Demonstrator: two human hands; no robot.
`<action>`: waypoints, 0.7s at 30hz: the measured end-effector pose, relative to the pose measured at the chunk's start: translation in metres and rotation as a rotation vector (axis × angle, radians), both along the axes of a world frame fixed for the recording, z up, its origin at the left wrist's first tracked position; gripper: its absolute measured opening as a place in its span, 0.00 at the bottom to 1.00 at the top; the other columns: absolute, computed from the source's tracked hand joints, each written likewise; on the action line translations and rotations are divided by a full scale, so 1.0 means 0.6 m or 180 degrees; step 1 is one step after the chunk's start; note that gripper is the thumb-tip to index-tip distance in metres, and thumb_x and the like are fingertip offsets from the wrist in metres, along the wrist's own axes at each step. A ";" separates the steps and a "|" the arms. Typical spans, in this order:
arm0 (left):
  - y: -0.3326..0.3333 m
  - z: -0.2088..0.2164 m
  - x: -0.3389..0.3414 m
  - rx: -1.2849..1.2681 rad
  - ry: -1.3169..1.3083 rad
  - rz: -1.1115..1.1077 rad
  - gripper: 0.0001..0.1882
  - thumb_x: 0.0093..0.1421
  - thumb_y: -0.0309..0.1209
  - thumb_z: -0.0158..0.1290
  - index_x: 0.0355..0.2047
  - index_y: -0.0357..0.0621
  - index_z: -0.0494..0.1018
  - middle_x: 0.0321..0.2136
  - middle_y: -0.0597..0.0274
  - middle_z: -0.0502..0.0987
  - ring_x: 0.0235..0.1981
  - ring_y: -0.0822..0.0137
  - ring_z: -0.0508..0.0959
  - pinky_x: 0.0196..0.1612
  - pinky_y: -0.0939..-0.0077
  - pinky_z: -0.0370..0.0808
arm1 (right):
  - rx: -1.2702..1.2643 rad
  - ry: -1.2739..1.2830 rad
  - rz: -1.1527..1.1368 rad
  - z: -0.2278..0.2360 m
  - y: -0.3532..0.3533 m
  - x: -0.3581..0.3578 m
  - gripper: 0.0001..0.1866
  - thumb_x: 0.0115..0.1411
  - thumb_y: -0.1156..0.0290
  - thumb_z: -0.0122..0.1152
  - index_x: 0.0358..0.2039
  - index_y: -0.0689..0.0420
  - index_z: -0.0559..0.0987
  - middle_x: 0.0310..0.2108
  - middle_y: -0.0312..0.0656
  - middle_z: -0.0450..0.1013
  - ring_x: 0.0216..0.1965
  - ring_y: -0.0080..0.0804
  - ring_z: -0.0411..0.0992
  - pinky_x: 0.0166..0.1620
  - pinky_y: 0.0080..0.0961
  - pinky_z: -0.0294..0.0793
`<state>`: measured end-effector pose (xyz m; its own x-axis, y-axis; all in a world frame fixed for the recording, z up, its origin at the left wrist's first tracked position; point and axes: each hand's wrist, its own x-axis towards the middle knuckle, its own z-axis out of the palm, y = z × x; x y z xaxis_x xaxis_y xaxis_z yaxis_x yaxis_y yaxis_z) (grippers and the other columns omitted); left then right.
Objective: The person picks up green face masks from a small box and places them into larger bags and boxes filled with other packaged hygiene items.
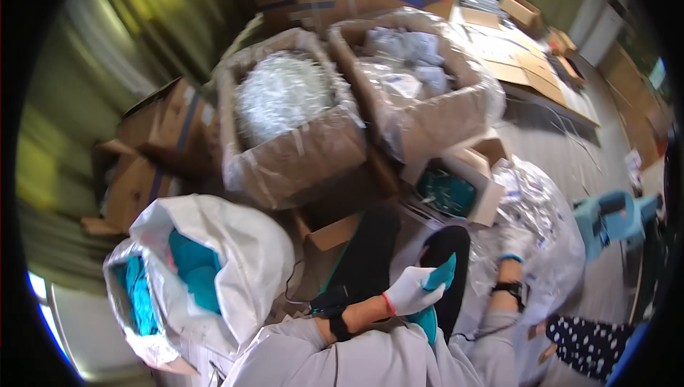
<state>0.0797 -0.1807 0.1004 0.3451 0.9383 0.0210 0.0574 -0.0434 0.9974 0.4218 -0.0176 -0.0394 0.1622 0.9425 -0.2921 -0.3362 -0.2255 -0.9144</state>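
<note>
My left hand [415, 291], in a white glove with a red cuff, is closed around a teal, soft-looking flat piece [442, 273] above my lap. One end sticks up past the fingers and more teal hangs below the hand; its exact kind is unclear. My right hand [518, 240], in a white glove with a blue cuff, reaches into a large clear plastic bag [563, 251] full of crinkled, shiny clear wrappers [529, 191]. Its fingers are blurred among the plastic. Just beyond my knees, an open carton [489, 198] holds teal pieces in clear wrap [446, 193].
At left, a white sack [246, 226] and a foil-lined box [114, 271] hold teal pieces. Ahead stand two plastic-lined cartons [303, 166], [427, 127] of clear and pale packets. A blue plastic stool [613, 219] is at right, near someone's dotted clothing [588, 344].
</note>
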 end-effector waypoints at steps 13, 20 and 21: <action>-0.143 0.250 -0.523 0.0814 -0.0551 0.5342 0.16 0.61 0.27 0.58 0.48 0.37 0.76 0.41 0.59 0.79 0.36 0.67 0.80 0.43 0.74 0.77 | -0.1138 0.1074 -0.1200 0.015 -0.089 -0.055 0.23 0.71 0.50 0.45 0.17 0.39 0.61 0.10 0.23 0.51 0.09 0.19 0.50 0.11 0.20 0.52; -0.344 0.031 -0.806 -0.0695 0.0738 0.6391 0.35 0.56 0.54 0.60 0.52 0.36 0.76 0.48 0.51 0.79 0.43 0.57 0.79 0.50 0.67 0.73 | -0.1229 0.1051 -0.0895 0.021 -0.076 -0.063 0.24 0.71 0.50 0.47 0.17 0.40 0.60 0.11 0.24 0.48 0.10 0.19 0.49 0.19 0.22 0.69; -0.377 -0.004 -0.820 -0.1019 0.1250 0.6401 0.39 0.56 0.57 0.58 0.56 0.36 0.74 0.51 0.48 0.77 0.46 0.54 0.79 0.53 0.66 0.72 | -0.1161 0.1217 -0.0761 0.015 -0.074 -0.060 0.24 0.71 0.50 0.47 0.17 0.40 0.60 0.11 0.24 0.48 0.11 0.19 0.49 0.18 0.22 0.69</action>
